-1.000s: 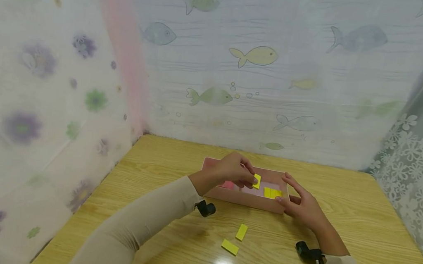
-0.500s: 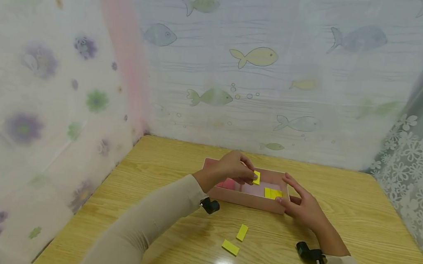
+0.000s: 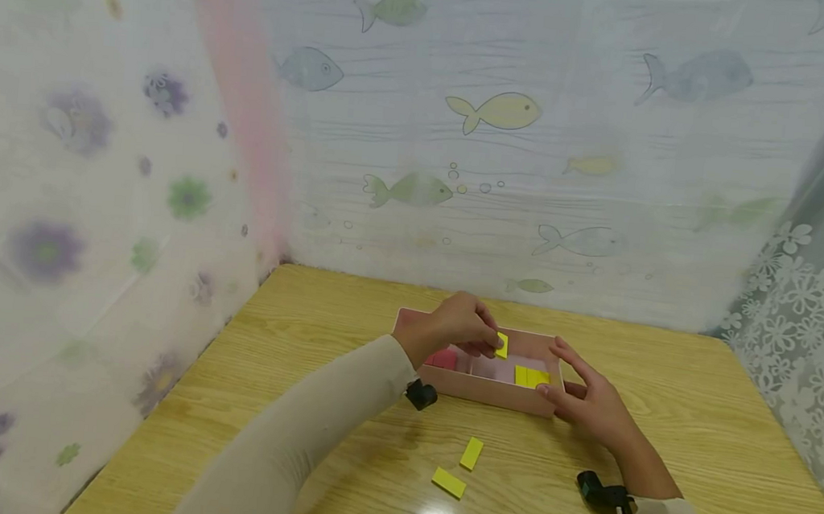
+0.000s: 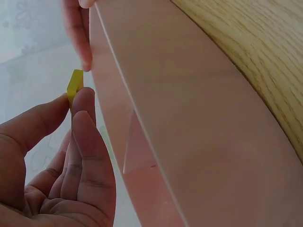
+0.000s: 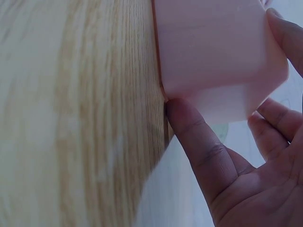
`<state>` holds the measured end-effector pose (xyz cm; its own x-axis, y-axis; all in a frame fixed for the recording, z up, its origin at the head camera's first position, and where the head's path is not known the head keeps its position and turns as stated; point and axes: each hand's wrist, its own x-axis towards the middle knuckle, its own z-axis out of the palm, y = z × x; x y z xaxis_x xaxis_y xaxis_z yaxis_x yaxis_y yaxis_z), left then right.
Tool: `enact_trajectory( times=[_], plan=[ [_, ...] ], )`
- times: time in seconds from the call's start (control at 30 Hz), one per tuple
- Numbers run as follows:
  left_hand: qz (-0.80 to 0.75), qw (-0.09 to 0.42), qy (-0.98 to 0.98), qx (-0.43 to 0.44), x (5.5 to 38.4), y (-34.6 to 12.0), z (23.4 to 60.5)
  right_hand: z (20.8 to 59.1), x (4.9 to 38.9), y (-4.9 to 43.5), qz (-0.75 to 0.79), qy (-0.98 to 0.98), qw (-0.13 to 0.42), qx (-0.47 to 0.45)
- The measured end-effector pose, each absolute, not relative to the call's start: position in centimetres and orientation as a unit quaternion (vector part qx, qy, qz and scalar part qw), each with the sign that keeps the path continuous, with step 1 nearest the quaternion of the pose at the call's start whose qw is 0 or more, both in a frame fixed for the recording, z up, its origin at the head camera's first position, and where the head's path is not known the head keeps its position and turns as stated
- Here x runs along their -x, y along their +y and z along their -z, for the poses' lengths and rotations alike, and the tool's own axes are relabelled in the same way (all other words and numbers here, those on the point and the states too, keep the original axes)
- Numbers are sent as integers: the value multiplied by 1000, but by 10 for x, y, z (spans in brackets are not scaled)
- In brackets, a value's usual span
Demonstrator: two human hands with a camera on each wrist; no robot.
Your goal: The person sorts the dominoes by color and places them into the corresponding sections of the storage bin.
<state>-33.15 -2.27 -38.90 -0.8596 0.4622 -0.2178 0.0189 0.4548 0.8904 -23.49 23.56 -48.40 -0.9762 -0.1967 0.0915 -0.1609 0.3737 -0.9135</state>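
Between the thumb and fingertips of my left hand [image 3: 463, 324] I pinch a small yellow tile [image 3: 503, 346]. It is over the right compartment of a long pink box [image 3: 481, 390]; in the left wrist view the tile [image 4: 74, 86] stands on edge above the rim. My right hand [image 3: 595, 402] grips the box's right end, the thumb on the near side and the fingers round the far side. Flat in the right compartment lie yellow tiles [image 3: 532, 377], side by side. Red tiles [image 3: 442, 359] show in the left compartment, partly hidden by my left hand.
Two more tiles lie loose on the wooden table in front of the box: an upright-lying yellow tile [image 3: 471, 454] and a slanted yellow tile [image 3: 448, 482]. A fish-print curtain [image 3: 491, 174] hangs behind the table [image 3: 335, 307], with flowered cloth at both sides.
My left forearm has shifted to the right and slightly up. The pinched tile has risen a little over the box. My right hand and the box keep their place.
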Motion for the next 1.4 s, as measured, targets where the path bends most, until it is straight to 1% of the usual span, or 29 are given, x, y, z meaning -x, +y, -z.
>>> enact_trajectory(
  times=[0.23,0.8,1.4],
  plan=[
    [-490,229,827,-153,333,-14,392,483,235,235,554,825,17,112],
    [-441,215,859,-144,322,6,390,485,236,237,553,826,14,112],
    [-427,219,867,-134,324,9,397,487,237,237,549,828,11,114]
  ],
)
